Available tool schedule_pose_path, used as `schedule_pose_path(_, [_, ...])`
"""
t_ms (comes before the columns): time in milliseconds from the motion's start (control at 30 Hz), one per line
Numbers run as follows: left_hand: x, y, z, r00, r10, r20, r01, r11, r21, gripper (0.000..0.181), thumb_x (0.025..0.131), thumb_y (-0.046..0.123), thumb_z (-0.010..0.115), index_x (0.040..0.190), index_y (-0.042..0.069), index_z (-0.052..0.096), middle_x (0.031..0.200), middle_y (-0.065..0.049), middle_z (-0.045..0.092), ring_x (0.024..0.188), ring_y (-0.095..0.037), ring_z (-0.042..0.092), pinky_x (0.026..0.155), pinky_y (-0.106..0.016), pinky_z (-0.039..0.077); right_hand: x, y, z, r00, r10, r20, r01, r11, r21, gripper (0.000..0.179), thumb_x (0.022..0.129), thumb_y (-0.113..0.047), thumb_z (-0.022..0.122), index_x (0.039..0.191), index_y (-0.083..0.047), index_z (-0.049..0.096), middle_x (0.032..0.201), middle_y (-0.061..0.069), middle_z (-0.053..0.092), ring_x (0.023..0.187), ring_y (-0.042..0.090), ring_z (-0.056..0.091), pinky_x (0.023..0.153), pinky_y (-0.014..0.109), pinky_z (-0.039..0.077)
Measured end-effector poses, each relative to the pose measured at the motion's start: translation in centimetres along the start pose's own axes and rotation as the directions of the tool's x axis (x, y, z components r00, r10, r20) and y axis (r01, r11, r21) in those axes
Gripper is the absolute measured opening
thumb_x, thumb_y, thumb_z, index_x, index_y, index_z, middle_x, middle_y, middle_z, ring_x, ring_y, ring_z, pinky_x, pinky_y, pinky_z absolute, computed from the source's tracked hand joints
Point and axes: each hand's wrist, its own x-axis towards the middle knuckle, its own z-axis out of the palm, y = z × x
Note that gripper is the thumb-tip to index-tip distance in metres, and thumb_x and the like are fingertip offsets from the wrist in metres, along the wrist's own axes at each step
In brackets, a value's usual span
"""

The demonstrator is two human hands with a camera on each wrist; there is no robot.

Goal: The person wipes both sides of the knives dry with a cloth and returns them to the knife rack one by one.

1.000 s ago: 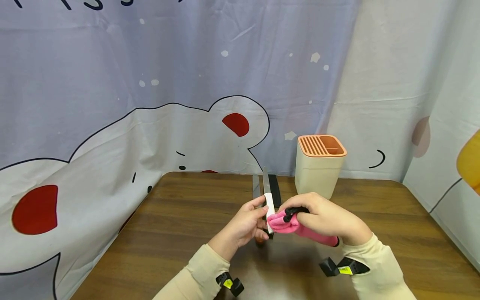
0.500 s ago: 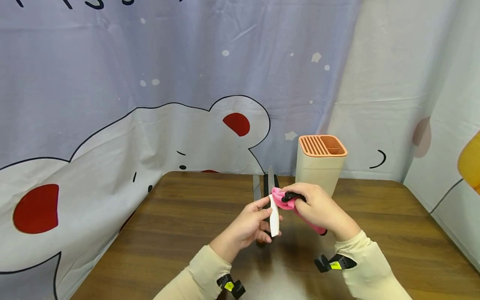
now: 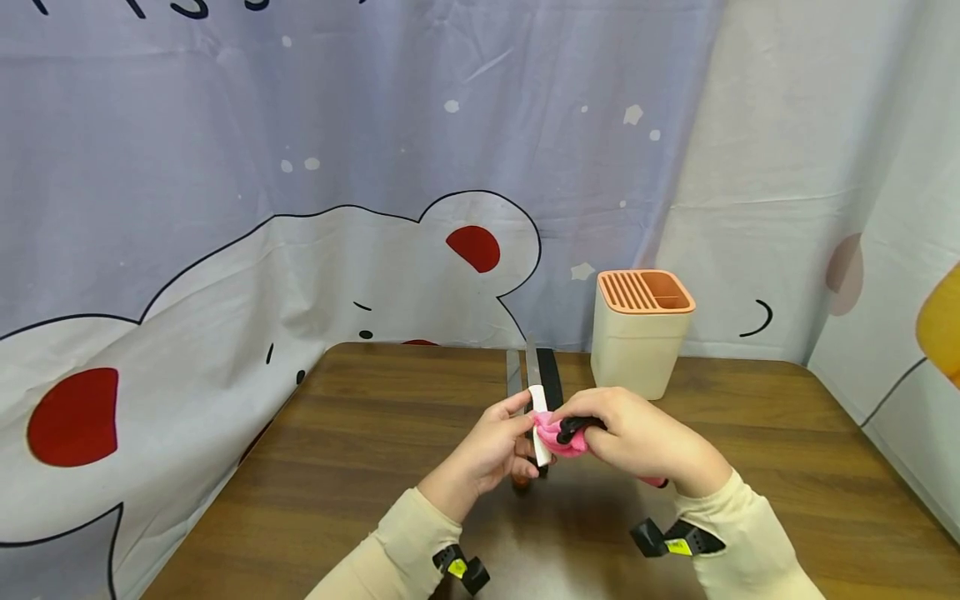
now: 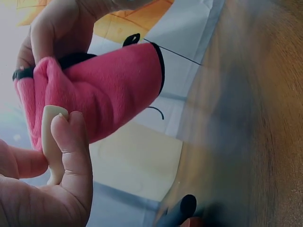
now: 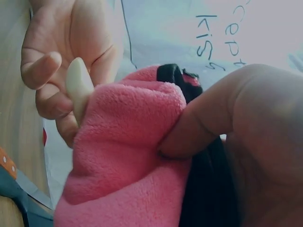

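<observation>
My left hand (image 3: 483, 450) pinches the white handle (image 3: 537, 397) of a knife between thumb and fingers, its blade (image 3: 532, 365) pointing away from me. Folded in my right hand (image 3: 641, 433) is a pink cloth (image 3: 573, 448) with black edging. In the head view the cloth lies against the middle of the handle. From the left wrist, the cloth (image 4: 113, 90) appears as a thick plush fold behind the handle's end (image 4: 53, 137). The right wrist view has my right fingers gripping the cloth (image 5: 128, 137), which covers part of the handle (image 5: 78, 87).
Beneath the hands, another knife's blade (image 3: 513, 371) and a black blade or sheath (image 3: 550, 379) lie on the wooden table (image 3: 390, 417). A cream knife holder (image 3: 637, 350) with an orange slotted top stands at the back right. A printed curtain (image 3: 337, 275) hangs behind.
The cloth went up from the handle to the blade's base, then came back down onto the handle. My left hand kept its grip while the knife tilted slightly.
</observation>
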Motion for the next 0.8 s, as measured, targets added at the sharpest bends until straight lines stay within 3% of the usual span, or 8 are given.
schedule_pose_path(167, [0.2, -0.2, 0.0, 1.0, -0.013, -0.028, 0.012, 1.0, -0.006, 0.059, 0.11, 0.018, 0.045, 0.164, 0.011, 0.023, 0.093, 0.001, 0.069, 0.059, -0.008, 0.066, 0.047, -0.021, 0.056, -0.2, -0.2, -0.3, 0.999, -0.003, 0.042, 0.001, 0.999, 0.051, 0.048, 0.081, 0.009, 0.054, 0.115, -0.017, 0.077, 0.104, -0.009, 0.075, 0.089, 0.001, 0.062, 0.081, 0.024, 0.055])
schedule_pose_path(300, [0.2, -0.2, 0.0, 1.0, -0.01, -0.018, 0.01, 1.0, -0.003, 0.059, 0.11, 0.018, 0.045, 0.164, 0.011, 0.022, 0.093, 0.0, 0.069, 0.059, -0.008, 0.066, 0.047, -0.021, 0.055, -0.5, 0.1, -0.7, 1.0, 0.008, 0.027, -0.01, 0.996, 0.092, 0.048, 0.082, 0.009, 0.053, 0.113, -0.019, 0.077, 0.106, -0.011, 0.075, 0.091, 0.001, 0.064, 0.084, 0.024, 0.055])
schedule_pose_path(467, [0.1, -0.2, 0.1, 1.0, -0.009, 0.02, 0.008, 1.0, 0.012, 0.056, 0.11, 0.019, 0.044, 0.163, 0.014, 0.027, 0.099, -0.004, 0.072, 0.064, -0.013, 0.072, 0.048, -0.022, 0.056, -0.5, 0.9, -1.0, 0.995, 0.044, -0.089, -0.036, 0.995, 0.088, 0.048, 0.083, 0.008, 0.055, 0.114, -0.022, 0.076, 0.107, -0.012, 0.075, 0.093, 0.002, 0.065, 0.085, 0.025, 0.056])
schedule_pose_path(633, [-0.1, -0.2, 0.6, 0.998, -0.023, 0.06, 0.022, 1.0, 0.022, 0.052, 0.11, 0.018, 0.044, 0.161, 0.021, 0.033, 0.106, -0.006, 0.073, 0.07, -0.018, 0.075, 0.048, -0.023, 0.057, -0.1, 1.7, -0.6, 0.965, 0.137, -0.225, -0.136, 0.99, 0.018, 0.047, 0.086, 0.006, 0.056, 0.118, -0.021, 0.076, 0.11, -0.006, 0.077, 0.096, 0.007, 0.067, 0.085, 0.03, 0.057])
schedule_pose_path(800, [-0.4, -0.1, 1.0, 0.997, -0.023, 0.078, 0.022, 1.0, 0.018, 0.052, 0.11, 0.018, 0.045, 0.161, 0.022, 0.034, 0.109, -0.007, 0.073, 0.071, -0.019, 0.075, 0.048, -0.023, 0.057, 0.4, 2.3, 0.3, 0.948, 0.187, -0.259, -0.197, 0.98, -0.016, 0.049, 0.086, 0.006, 0.055, 0.121, -0.021, 0.076, 0.114, -0.003, 0.077, 0.095, 0.012, 0.067, 0.083, 0.032, 0.056])
